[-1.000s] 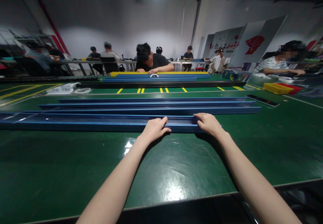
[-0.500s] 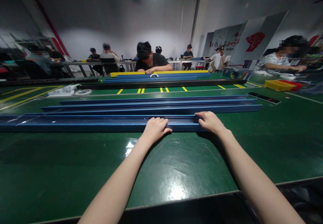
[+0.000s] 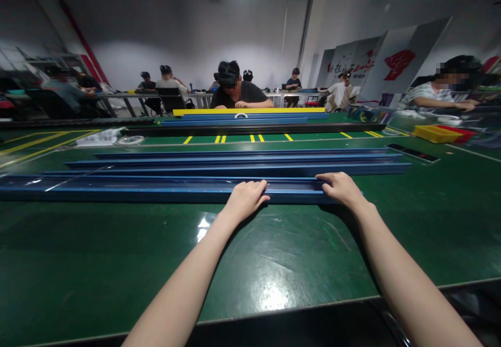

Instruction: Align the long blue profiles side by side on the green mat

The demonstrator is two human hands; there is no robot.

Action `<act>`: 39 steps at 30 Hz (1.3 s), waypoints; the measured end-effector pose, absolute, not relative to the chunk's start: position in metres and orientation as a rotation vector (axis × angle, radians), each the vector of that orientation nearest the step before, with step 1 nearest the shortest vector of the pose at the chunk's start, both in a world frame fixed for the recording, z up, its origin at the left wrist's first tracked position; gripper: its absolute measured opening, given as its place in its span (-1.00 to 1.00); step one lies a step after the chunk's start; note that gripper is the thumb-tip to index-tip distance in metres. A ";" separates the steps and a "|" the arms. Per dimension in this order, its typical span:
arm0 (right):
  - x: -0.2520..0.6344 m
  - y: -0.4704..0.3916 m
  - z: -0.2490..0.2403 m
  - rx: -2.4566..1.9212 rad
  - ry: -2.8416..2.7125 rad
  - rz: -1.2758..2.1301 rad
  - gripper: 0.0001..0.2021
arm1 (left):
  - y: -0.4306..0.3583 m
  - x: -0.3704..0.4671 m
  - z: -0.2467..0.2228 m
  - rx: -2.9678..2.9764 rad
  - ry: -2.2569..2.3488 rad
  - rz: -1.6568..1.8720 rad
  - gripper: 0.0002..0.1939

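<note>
"Left fingers (image 3: 258, 186) are gripping the blue channel (image 3: 180, 196) beneath them; right fingers (image 3: 327, 177) are lying across it, though from afar I'm not discerning their grip."

"What's changing?"

"They're parting slightly, so I'm spanning more channel."

Both hands (image 3: 246, 199) (image 3: 343, 188) are stretched forward, set apart, backs upward, fingers bent.
</note>
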State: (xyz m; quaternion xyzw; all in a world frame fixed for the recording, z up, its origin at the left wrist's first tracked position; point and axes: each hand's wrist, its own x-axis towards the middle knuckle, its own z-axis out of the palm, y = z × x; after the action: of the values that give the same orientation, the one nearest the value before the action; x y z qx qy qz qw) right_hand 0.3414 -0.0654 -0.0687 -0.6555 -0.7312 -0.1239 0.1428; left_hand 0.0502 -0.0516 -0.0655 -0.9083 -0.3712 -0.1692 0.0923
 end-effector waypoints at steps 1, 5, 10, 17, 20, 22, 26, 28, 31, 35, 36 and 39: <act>0.341 -0.066 -0.069 -1.894 -2.111 -0.353 -0.57 | -0.052 0.050 -0.065 -2.705 -1.109 -0.501 -0.80; 0.341 -0.065 -0.068 -1.910 -2.117 -0.321 -0.56 | -0.052 0.051 -0.065 -2.733 -1.175 -0.545 -0.79; 0.341 -0.064 -0.068 -1.923 -2.122 -0.296 -0.56 | -0.049 0.051 -0.068 -2.749 -1.252 -0.647 -0.78; 0.336 -0.067 -0.066 -1.970 -2.115 -0.310 -0.58 | -0.052 0.055 -0.063 -2.690 -1.300 -0.594 -0.82; 0.330 -0.070 -0.064 -2.004 -2.100 -0.409 -0.62 | -0.054 0.057 -0.062 -2.665 -1.297 -0.549 -0.84; 0.324 -0.072 -0.061 -1.976 -2.074 -0.495 -0.65 | -0.055 0.058 -0.062 -2.664 -1.293 -0.535 -0.84; 0.305 -0.076 -0.056 -1.754 -2.077 -0.555 -0.74 | -0.055 0.058 -0.063 -2.656 -1.306 -0.541 -0.83; 0.293 -0.078 -0.054 -1.609 -2.154 -0.500 -0.74 | -0.056 0.059 -0.063 -2.647 -1.317 -0.556 -0.84; 0.277 -0.081 -0.054 -1.462 -2.233 -0.408 -0.72 | -0.056 0.060 -0.064 -2.647 -1.330 -0.573 -0.85; 0.269 -0.082 -0.057 -1.448 -2.282 -0.334 -0.67 | -0.057 0.060 -0.065 -2.636 -1.326 -0.579 -0.86; 0.269 -0.081 -0.058 -1.448 -2.295 -0.329 -0.66 | -0.057 0.060 -0.066 -2.630 -1.322 -0.580 -0.86; 0.270 -0.079 -0.060 -1.430 -2.334 -0.351 -0.63 | -0.057 0.060 -0.067 -2.620 -1.317 -0.579 -0.87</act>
State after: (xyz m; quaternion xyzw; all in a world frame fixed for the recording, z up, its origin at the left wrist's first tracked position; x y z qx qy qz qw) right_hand 0.2699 -0.0791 -0.0599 -0.5086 -0.8305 -0.1249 0.1898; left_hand 0.0603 -0.0571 -0.0667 -0.8740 -0.4392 -0.1932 0.0761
